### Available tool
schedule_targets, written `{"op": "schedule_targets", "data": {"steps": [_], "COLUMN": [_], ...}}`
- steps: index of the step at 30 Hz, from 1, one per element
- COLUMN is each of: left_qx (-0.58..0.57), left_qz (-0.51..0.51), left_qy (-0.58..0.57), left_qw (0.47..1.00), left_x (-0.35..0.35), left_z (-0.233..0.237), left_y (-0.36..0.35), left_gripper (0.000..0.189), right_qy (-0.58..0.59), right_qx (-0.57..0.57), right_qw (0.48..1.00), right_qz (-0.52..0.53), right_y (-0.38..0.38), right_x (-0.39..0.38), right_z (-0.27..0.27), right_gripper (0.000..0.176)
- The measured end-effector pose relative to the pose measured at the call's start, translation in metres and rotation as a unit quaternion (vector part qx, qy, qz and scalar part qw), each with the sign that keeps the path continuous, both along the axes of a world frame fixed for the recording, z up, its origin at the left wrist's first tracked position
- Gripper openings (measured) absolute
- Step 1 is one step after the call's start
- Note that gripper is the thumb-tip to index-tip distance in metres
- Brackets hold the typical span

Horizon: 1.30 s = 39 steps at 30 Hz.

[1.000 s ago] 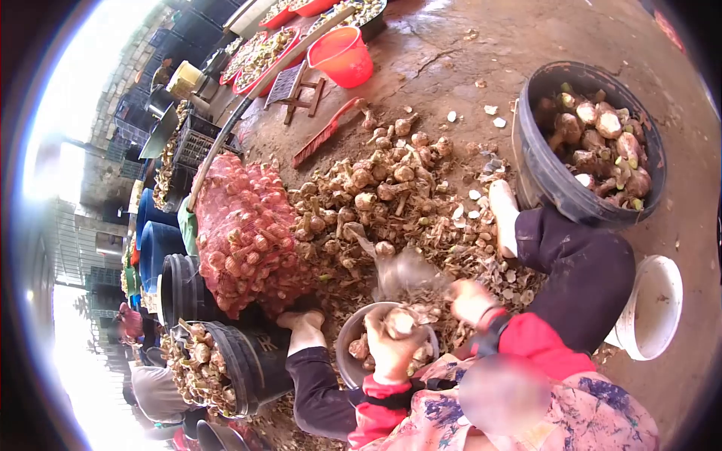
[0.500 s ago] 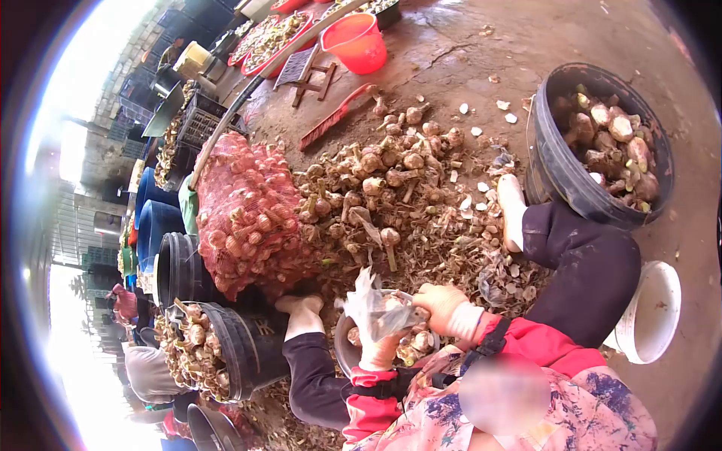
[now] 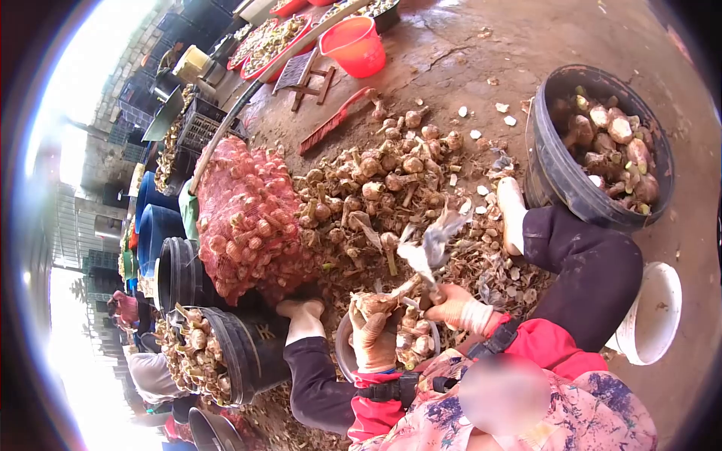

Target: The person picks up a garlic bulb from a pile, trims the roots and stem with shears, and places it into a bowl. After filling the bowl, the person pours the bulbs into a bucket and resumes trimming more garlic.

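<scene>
Left hand (image 3: 374,347): grips a bulb (image 3: 371,304) at the bowl's (image 3: 344,352) far edge.
Right hand (image 3: 453,307): curled near the stalk (image 3: 407,288); what it grips, I cannot tell.
Bulb: better held steady.

Pale lettering (image 3: 265,332) on the lower-left black bucket (image 3: 252,364): 1 letter resembles K, the rest is unreadable.

Head-worn wide view, forward and down

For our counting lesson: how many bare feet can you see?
2. The right foot is near the black bucket at picture right; the left foot is near the red mesh sack. Any others may be hidden.
</scene>
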<state>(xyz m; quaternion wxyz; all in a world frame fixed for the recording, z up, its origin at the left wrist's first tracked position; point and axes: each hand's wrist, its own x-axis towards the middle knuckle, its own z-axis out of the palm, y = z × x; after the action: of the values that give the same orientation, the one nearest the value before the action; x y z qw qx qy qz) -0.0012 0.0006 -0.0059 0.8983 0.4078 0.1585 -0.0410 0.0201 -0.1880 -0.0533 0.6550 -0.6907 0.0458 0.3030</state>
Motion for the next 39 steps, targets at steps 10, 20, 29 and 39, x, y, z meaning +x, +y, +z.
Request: {"op": "schedule_targets", "data": {"steps": [10,20,29,39], "left_qx": [-0.006,0.057,0.4,0.237], "left_qz": [-0.045,0.036,-0.107,-0.243], "left_qy": [-0.022,-0.108,0.08,-0.06], "left_qw": [0.999,0.992,0.907,0.939], "left_x": [-0.006,0.023,0.009,0.12], "left_z": [-0.026,0.047,-0.008,-0.019], "left_y": [-0.014,0.023,0.033,0.007], "left_gripper": [0.051,0.053,0.08,0.04], "right_qy": [-0.059,0.062,0.205,0.211], "right_qx": [-0.096,-0.115,0.262,0.285], "right_qw": [0.983,0.987,0.942,0.934], "right_qz": [0.146,-0.093,-0.039,0.043], "right_y": [0.006,-0.007,-0.012,-0.024], "right_x": [-0.01,-0.012,0.0,-0.007], "right_z": [-0.079,-0.111,-0.021,0.027], "right_gripper": [0.032,0.04,0.021,0.029]}}
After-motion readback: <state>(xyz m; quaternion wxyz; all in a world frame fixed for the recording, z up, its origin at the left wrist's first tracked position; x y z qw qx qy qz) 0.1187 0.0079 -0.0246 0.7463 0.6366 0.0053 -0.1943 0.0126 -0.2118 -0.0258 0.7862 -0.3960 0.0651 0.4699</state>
